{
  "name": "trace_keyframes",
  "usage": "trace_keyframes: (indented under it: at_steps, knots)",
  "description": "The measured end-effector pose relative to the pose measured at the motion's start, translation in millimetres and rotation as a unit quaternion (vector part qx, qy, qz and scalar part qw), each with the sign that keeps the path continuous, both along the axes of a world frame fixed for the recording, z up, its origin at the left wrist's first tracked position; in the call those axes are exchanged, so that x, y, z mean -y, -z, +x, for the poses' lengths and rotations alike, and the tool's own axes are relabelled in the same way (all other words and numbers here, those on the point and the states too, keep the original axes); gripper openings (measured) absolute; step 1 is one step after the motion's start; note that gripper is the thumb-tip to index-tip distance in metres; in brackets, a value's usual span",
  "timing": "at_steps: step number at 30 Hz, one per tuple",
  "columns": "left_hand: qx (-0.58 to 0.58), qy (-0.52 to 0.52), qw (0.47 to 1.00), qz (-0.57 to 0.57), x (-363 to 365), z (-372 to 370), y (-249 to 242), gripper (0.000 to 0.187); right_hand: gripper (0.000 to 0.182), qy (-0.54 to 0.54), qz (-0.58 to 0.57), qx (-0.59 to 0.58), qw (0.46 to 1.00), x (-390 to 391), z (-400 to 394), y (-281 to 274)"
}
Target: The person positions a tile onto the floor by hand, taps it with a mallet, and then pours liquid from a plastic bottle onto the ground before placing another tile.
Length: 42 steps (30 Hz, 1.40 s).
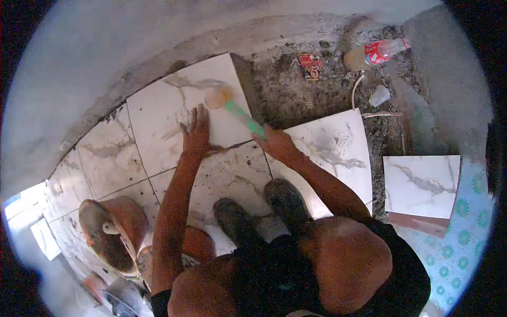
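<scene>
My right hand point(277, 143) is wrapped round the green handle of a mallet point(244, 116). The mallet's pale orange head is smeared by motion and overlaps the upper part of a white marbled floor tile point(153, 119). On that same tile my left hand point(197, 134) lies flat with its fingers spread, just left of and below the mallet head. This tile borders a rough patch of bare mortar on its right. Other tiles, spotted with dirt, adjoin it to the left and below.
Orange buckets point(124, 216) stand at lower left. On the bare mortar bed point(280, 95) lie a crushed red can point(310, 67), a bottle point(375, 54) of cloudy liquid and a white plastic cup point(379, 95). Loose tiles point(420, 185) are stacked at right, beside a blue flowered sheet point(462, 232).
</scene>
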State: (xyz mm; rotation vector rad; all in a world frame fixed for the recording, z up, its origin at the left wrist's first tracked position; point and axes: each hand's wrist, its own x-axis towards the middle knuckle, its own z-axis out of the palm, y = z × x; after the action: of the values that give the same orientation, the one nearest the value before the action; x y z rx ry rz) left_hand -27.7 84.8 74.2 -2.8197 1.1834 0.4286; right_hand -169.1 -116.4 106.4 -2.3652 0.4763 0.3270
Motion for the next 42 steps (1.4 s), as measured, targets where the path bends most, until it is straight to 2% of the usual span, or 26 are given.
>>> trace_keyframes:
  at_steps: [2, 4, 5, 8, 12, 13, 15, 16, 18, 19, 21, 22, 24, 25, 27, 28, 30, 31, 32, 34, 36, 38, 39, 40, 41, 42]
  knots:
    - [-0.018, -0.007, 1.000, -0.013, -0.4, 0.1, -3.3, 0.132, 0.045, -0.007, -0.004, 0.006, 1.000, 1.9, 0.2, 10.8]
    - [-0.019, 0.004, 1.000, 0.004, -5.3, 2.7, 6.2, 0.130, 0.044, 0.000, 0.018, 0.066, 0.998, -6.0, -4.9, 3.3]
    - [-0.019, 0.012, 1.000, 0.020, -6.8, 3.5, 9.9, 0.128, 0.043, 0.000, 0.009, 0.018, 1.000, -9.1, -7.7, -3.7]
    - [-0.026, 0.000, 0.999, 0.028, -1.2, 0.2, -1.5, 0.126, 0.043, -0.034, 0.014, -0.010, 0.999, -4.4, -5.7, 20.1]
    - [-0.015, 0.010, 1.000, 0.003, -12.0, 3.7, 19.6, 0.126, 0.045, -0.056, -0.047, 0.093, 0.993, -4.5, -23.6, 9.4]
    - [-0.023, 0.006, 1.000, 0.000, -8.6, 3.4, 10.2, 0.126, 0.047, -0.051, -0.022, 0.039, 0.998, 1.1, -30.4, -4.8]
    - [-0.036, -0.015, 0.999, 0.008, 2.8, -1.0, -13.2, 0.124, 0.046, -0.006, -0.014, 0.026, 1.000, 9.7, -65.0, -7.1]
    - [-0.039, 0.002, 0.999, 0.006, 1.9, -2.5, -8.0, 0.124, 0.045, 0.029, 0.004, 0.006, 1.000, 13.3, -91.3, -6.8]
    - [0.049, 0.022, 0.998, 0.017, -6.6, -5.7, 6.6, 0.124, 0.044, 0.095, -0.025, 0.090, 0.991, 25.7, -149.7, -9.1]
    - [0.048, 0.030, 0.998, 0.014, -5.2, -11.7, 4.8, 0.124, 0.039, 0.139, -0.033, 0.071, 0.987, 32.8, -183.2, -3.0]
    - [0.052, 0.038, 0.995, 0.071, -4.3, -15.8, -7.4, 0.108, 0.035, 0.204, -0.039, 0.010, 0.978, 47.2, -238.5, -6.8]
    - [0.053, 0.046, 0.995, 0.071, -2.1, -14.6, -14.3, 0.108, 0.035, 0.223, -0.041, -0.037, 0.973, 54.0, -261.8, -16.5]
    - [0.005, 0.143, 0.987, -0.066, -1.4, -9.9, -24.3, 0.068, 0.029, 0.247, -0.132, 0.009, 0.960, 58.7, -308.5, -19.4]
    - [0.004, 0.149, 0.987, -0.067, -6.6, -3.5, -20.5, 0.068, 0.029, 0.265, -0.126, 0.001, 0.956, 62.1, -326.0, -20.0]
    - [-0.055, 0.183, 0.976, -0.105, -14.5, 12.5, -11.8, 0.027, 0.029, 0.272, -0.148, 0.000, 0.951, 68.1, -360.1, -11.6]
    - [-0.055, 0.187, 0.975, -0.105, -1.5, 8.0, -31.7, 0.027, 0.029, 0.276, -0.148, 0.001, 0.950, 72.0, -367.7, -11.4]
    - [-0.031, 0.180, 0.978, -0.100, 15.7, -1.7, -71.8, 0.011, 0.030, 0.246, -0.207, 0.053, 0.946, 78.7, -376.3, -9.2]
    - [0.032, 0.227, 0.969, -0.088, 12.3, 0.0, -70.4, 0.010, 0.029, 0.207, -0.219, 0.051, 0.952, 86.6, -377.1, -7.1]
    - [0.033, 0.228, 0.969, -0.086, 14.6, -1.7, -76.7, 0.010, 0.029, 0.209, -0.217, 0.052, 0.952, 96.0, -371.9, 0.3]
    - [-0.014, 0.237, 0.970, -0.044, 21.6, -7.3, -100.5, 0.011, 0.026, 0.286, -0.226, 0.121, 0.923, 122.3, -349.4, 20.0]
    - [-0.038, 0.206, 0.978, -0.005, 24.2, -13.2, -116.8, 0.014, 0.025, 0.334, -0.260, 0.106, 0.900, 167.5, -286.4, 19.0]
    - [0.005, 0.309, 0.947, 0.092, 32.2, -18.5, -134.6, 0.018, 0.034, 0.352, -0.255, 0.133, 0.891, 228.3, -213.4, 13.2]
    - [-0.070, 0.181, 0.968, 0.156, 37.6, -20.7, -135.9, 0.036, 0.042, 0.393, -0.173, 0.165, 0.888, 253.7, -172.1, -5.1]
    - [-0.068, 0.177, 0.969, 0.159, 40.2, -24.0, -142.0, 0.036, 0.048, 0.439, -0.125, 0.215, 0.863, 274.4, -133.3, -18.6]
    - [-0.083, 0.188, 0.971, 0.121, 41.8, -27.4, -151.8, 0.042, 0.063, 0.332, -0.216, 0.385, 0.834, 317.5, -103.5, -1.2]
    - [-0.097, 0.196, 0.972, 0.082, 41.7, -31.2, -158.2, 0.049, 0.080, 0.352, 0.034, 0.443, 0.824, 326.1, -68.2, -31.3]
